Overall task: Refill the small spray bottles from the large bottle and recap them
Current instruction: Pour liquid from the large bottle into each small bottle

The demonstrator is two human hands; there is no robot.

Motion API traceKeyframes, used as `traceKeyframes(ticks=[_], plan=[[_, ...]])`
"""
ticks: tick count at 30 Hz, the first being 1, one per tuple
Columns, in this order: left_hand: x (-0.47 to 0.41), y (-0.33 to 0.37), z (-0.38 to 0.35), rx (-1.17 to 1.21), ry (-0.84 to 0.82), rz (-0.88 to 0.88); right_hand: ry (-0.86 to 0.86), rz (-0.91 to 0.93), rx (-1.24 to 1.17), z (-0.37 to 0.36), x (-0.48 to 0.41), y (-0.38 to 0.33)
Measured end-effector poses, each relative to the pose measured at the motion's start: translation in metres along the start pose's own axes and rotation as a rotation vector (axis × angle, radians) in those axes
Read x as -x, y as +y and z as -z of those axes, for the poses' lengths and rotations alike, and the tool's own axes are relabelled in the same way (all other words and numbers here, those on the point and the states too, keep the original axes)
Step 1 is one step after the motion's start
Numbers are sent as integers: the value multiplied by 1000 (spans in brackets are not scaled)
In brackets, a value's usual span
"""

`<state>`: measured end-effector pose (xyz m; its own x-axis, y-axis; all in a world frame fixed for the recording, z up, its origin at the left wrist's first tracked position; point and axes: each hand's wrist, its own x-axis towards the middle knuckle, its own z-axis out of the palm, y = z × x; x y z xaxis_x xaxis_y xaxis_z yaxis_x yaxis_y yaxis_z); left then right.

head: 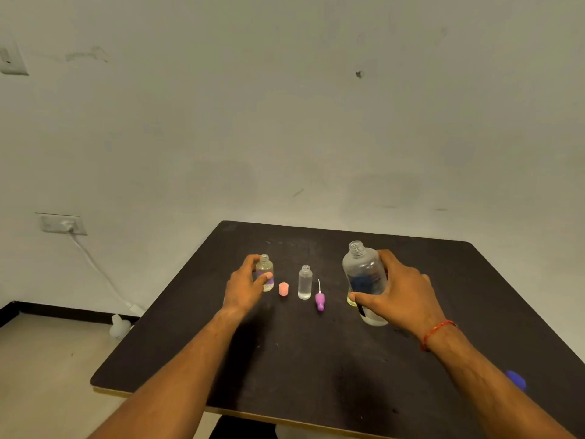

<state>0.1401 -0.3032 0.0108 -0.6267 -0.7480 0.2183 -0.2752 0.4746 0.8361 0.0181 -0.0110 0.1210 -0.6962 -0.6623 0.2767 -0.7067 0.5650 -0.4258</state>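
Large bottle (362, 270), clear and uncapped, is gripped by the right hand (402, 293) on the right part of the dark table (285, 359). The fingers are wrapped round the bottle's far side and the thumb is laid across its lower front, so the body sits within the palm while the threaded neck stands free above the grip. The bottle is tilted slightly, neck away from the person; whether its base touches the table cannot be told.

To the left, a first small bottle (265, 267) with a purple label is held upright by the left hand (243, 288), thumb in front and fingers behind, its open neck clear of the fingers. Between the two hands a second small bottle (305, 283) stands open and untouched. A pink cap (284, 288) is set between the two small bottles, and a purple spray head (320, 301) with its thin tube is laid on the table just right of the second one.

A red thread band (438, 334) is worn on the right wrist. A blue object (516, 380) is seen by the right forearm, partly hidden.
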Motion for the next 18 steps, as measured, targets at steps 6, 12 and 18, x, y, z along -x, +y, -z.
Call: traceKeyframes(ticks=[6, 12, 18], plan=[[-10, -15, -9, -60, -41, 93, 33, -43, -56, -5, 11, 14], [-13, -22, -11, -41, -46, 118, 57, -49, -70, -7, 15, 22], [-14, -24, -12, -36, -55, 145, 68, -72, -111, -9, 15, 27]])
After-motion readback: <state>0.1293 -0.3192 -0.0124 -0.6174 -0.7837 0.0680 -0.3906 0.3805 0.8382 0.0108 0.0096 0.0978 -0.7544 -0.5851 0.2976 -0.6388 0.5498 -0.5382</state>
